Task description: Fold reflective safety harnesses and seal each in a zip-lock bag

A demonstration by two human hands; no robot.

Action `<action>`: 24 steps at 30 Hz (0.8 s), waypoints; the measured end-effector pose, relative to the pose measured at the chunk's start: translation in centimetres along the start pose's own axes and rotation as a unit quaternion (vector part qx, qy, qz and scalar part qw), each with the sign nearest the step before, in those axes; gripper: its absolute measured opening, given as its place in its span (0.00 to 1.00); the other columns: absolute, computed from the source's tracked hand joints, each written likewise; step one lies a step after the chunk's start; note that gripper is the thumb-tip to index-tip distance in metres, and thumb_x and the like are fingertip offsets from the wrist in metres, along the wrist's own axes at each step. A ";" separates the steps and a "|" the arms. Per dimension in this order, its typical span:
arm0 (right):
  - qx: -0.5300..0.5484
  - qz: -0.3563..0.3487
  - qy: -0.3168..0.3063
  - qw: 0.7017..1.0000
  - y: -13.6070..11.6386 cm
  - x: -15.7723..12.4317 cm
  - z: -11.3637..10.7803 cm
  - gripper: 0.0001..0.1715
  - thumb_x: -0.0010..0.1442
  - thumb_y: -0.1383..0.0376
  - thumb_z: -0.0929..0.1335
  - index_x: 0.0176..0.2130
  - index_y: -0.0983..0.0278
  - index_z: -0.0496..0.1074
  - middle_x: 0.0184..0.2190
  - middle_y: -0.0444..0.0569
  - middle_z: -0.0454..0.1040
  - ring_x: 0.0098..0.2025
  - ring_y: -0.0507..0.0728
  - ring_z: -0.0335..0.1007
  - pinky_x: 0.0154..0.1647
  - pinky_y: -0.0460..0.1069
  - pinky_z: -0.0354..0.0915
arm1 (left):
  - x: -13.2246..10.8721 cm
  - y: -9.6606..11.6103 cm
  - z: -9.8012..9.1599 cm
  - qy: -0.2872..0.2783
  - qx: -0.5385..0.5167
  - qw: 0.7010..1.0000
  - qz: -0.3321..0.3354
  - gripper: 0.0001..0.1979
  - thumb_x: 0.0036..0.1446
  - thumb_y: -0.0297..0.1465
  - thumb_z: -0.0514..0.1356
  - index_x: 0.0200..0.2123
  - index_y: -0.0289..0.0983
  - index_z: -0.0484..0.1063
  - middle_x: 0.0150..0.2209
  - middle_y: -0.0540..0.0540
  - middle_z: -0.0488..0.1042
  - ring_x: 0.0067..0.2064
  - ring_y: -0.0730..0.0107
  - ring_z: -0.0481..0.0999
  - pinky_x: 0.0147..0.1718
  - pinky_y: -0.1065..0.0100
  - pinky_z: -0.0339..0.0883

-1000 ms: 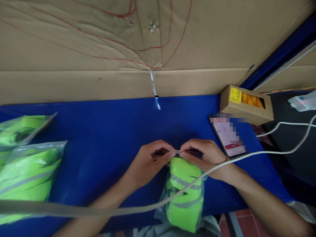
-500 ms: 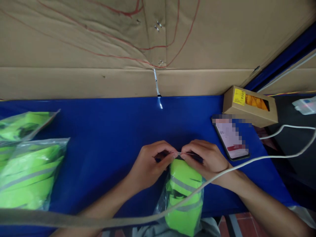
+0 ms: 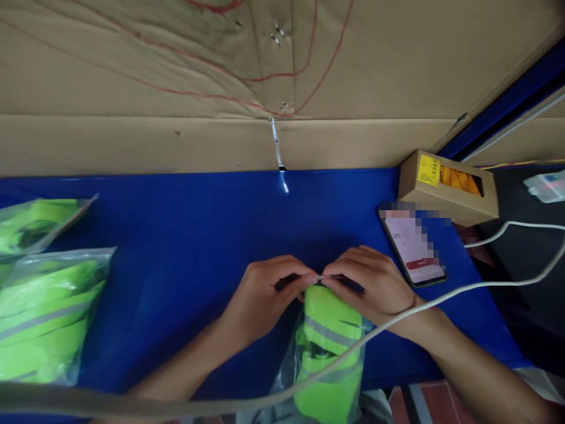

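A clear plastic bag hangs over the near edge of the blue table, with a folded neon-yellow item with grey reflective stripes inside. My left hand pinches the bag's top edge between thumb and forefinger. Close beside it, my right hand pinches the same edge, and the fingertips of both hands almost meet. A white cable crosses in front of the bag and my right wrist, hiding a strip of each.
More bagged neon-yellow items lie at the left. A phone rests right of my hands, beside a cardboard box with orange contents. The white cable sweeps across the foreground. A cardboard wall stands behind the blue table.
My left hand's fingertips have slid slightly left along the bag's top edge, while both hands keep their pinch. The whole view has shifted a little.
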State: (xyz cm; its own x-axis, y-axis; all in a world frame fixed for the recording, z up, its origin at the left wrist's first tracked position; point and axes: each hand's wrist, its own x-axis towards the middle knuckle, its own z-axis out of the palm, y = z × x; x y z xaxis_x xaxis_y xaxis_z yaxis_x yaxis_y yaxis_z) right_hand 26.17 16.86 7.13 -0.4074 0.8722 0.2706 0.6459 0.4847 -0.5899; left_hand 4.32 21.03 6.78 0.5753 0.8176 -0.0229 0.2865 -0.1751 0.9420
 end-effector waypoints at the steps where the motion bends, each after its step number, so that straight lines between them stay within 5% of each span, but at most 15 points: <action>1: -0.004 -0.004 -0.003 1.000 -0.1 0.0 0.0 0.07 0.70 0.65 0.67 0.39 0.62 0.75 0.33 0.45 0.80 0.34 0.53 0.75 0.39 0.50 0.60 | -0.1 0.0 0.1 0.001 0.006 1.000 0.009 0.05 0.63 0.30 0.64 0.36 0.38 0.81 0.33 0.50 0.81 0.31 0.76 0.78 0.33 0.76 0.69; 9: 0.019 -0.001 0.019 1.000 -0.4 0.0 0.6 0.07 0.63 0.72 0.67 0.34 0.63 0.74 0.28 0.42 0.76 0.30 0.51 0.70 0.36 0.48 0.61 | -0.4 -0.3 0.7 0.028 0.025 0.994 0.101 0.05 0.64 0.27 0.62 0.36 0.36 0.79 0.34 0.47 0.80 0.36 0.73 0.79 0.37 0.74 0.71; 17: 0.029 0.012 0.062 0.998 -0.1 0.3 0.1 0.05 0.61 0.73 0.70 0.33 0.63 0.74 0.26 0.40 0.73 0.29 0.50 0.69 0.37 0.47 0.61 | 0.4 -0.1 -0.7 0.004 -0.104 0.993 -0.056 0.04 0.60 0.32 0.68 0.39 0.40 0.82 0.33 0.52 0.83 0.30 0.77 0.81 0.31 0.80 0.73; 24: 0.052 0.021 0.055 0.997 -0.2 0.4 0.0 0.02 0.61 0.71 0.71 0.36 0.64 0.74 0.27 0.42 0.74 0.31 0.50 0.70 0.37 0.47 0.63 | 0.1 0.1 -0.5 0.014 -0.138 0.988 -0.069 0.02 0.60 0.30 0.67 0.36 0.40 0.83 0.32 0.51 0.83 0.31 0.77 0.82 0.32 0.82 0.74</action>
State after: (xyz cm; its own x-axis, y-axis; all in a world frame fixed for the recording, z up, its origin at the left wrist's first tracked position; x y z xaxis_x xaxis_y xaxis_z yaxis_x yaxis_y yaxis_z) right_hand 25.92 17.08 7.36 -0.3041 0.8967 0.3216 0.5885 0.4423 -0.6768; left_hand 4.02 21.31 7.03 0.5223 0.8390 -0.1523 0.1386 0.0927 0.9860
